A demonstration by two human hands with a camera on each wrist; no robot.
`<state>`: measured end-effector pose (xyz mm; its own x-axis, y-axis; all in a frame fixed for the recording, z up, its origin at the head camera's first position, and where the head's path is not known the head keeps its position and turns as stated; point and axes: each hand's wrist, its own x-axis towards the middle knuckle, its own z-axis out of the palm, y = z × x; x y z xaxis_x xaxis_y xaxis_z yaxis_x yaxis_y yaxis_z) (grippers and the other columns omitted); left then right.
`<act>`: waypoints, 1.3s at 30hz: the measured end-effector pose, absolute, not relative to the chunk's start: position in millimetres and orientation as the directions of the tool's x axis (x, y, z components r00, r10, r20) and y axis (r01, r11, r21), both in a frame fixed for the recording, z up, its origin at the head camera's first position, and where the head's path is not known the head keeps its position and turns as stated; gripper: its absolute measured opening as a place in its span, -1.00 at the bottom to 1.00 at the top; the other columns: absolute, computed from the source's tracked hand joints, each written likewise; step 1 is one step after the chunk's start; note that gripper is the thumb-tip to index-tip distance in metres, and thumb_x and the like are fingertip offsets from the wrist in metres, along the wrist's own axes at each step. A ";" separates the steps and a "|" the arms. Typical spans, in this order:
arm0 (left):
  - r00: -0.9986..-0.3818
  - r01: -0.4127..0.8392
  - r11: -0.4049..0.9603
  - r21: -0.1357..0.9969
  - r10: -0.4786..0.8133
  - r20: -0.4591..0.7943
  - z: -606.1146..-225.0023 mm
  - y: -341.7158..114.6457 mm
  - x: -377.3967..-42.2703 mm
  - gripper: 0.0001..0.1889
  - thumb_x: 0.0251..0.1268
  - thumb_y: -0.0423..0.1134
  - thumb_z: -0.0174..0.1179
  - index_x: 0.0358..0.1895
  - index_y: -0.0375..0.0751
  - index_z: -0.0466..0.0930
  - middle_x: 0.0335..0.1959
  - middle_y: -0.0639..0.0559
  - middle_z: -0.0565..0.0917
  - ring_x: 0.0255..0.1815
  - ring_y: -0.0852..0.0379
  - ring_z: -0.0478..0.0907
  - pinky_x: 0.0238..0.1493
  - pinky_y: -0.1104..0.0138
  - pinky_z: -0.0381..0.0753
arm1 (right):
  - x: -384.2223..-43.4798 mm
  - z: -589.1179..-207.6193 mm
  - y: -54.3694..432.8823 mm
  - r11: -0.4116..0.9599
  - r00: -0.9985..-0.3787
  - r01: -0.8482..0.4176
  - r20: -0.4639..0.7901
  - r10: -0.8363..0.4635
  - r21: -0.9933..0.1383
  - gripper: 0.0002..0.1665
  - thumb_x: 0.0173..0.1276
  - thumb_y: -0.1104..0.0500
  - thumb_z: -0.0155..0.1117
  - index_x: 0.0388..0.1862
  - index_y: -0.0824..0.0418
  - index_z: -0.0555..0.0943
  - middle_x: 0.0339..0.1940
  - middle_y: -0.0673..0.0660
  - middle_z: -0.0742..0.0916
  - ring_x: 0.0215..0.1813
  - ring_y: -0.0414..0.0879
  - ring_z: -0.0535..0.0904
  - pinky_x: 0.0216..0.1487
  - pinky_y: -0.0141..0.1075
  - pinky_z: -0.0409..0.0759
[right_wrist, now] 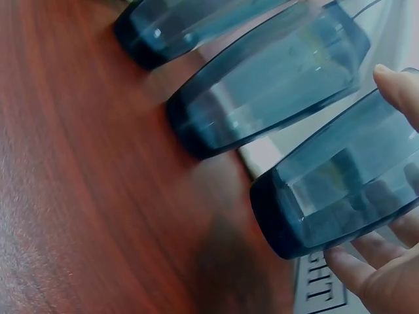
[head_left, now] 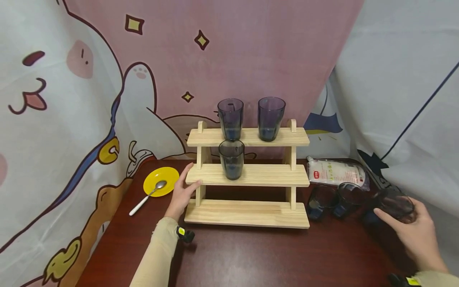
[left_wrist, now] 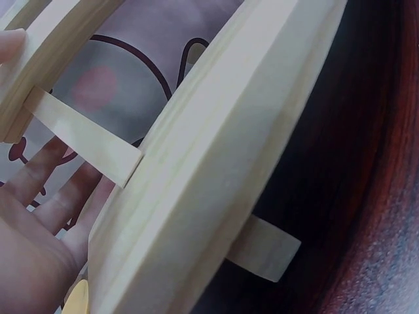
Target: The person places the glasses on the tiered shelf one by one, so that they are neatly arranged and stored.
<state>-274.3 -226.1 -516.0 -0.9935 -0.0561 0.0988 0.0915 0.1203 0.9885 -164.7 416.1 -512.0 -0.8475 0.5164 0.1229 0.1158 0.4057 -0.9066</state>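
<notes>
At the right end of the table my right hand [head_left: 417, 231] grips a dark tinted glass [right_wrist: 340, 176], thumb on one side and fingers on the other. Its base appears raised off the table. Two similar glasses, a nearer one [right_wrist: 268, 85] and a farther one [right_wrist: 177, 33], stand beside it. My left hand [head_left: 183, 195] holds the left end of the middle board of a three-tier wooden stand [head_left: 247, 213], with the thumb at the front edge. One glass [head_left: 232, 161] is on the middle board; a left glass [head_left: 231, 121] and a right glass [head_left: 270, 121] stand on the top board.
A yellow plate [head_left: 152, 181] with a white-handled spoon [head_left: 145, 200] lies left of the stand. Behind the right-hand glasses lies a clear plastic package [head_left: 337, 172]. Printed cloth [head_left: 251, 52] hangs around the dark red table [head_left: 272, 255].
</notes>
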 end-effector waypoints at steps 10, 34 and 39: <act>-0.994 0.087 0.117 0.989 -0.059 0.094 -515.6 -225.5 -274.7 -0.26 0.41 -0.14 0.42 0.56 0.48 0.33 0.61 0.11 0.32 0.27 -0.16 0.58 0.16 -0.12 0.66 | -148.7 -475.9 406.4 0.370 -0.841 -0.006 0.205 0.500 -0.929 -0.07 0.26 0.42 0.54 0.46 -0.16 0.37 -0.01 -0.45 0.60 -0.07 -0.60 0.54 -0.22 -0.71 0.52; -0.995 0.079 0.091 0.993 -0.058 0.085 -516.4 -224.4 -276.0 -0.25 0.41 -0.18 0.42 0.57 0.41 0.33 0.57 0.01 0.36 0.20 -0.17 0.62 0.12 -0.06 0.69 | -164.8 -409.5 334.7 -0.022 -0.889 -0.433 0.423 0.177 -0.901 -0.20 0.23 0.72 0.29 0.41 0.27 0.44 0.15 -0.03 0.78 0.07 -0.31 0.74 -0.04 -0.56 0.64; -0.995 0.078 0.080 0.994 -0.056 0.083 -515.6 -224.5 -275.3 -0.26 0.41 -0.18 0.42 0.55 0.45 0.35 0.56 0.06 0.36 0.21 -0.17 0.61 0.12 -0.06 0.69 | -175.6 -398.4 315.6 -0.021 -0.885 -0.457 0.453 0.110 -0.889 -0.21 0.23 0.70 0.32 0.43 0.34 0.43 0.18 0.03 0.77 0.10 -0.28 0.74 -0.03 -0.54 0.65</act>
<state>-275.3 -224.5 -515.6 -0.9950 -0.0563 0.0827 0.0780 0.0805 0.9937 -175.6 315.6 -398.4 -0.8848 0.1104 0.4526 -0.4574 -0.0206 -0.8890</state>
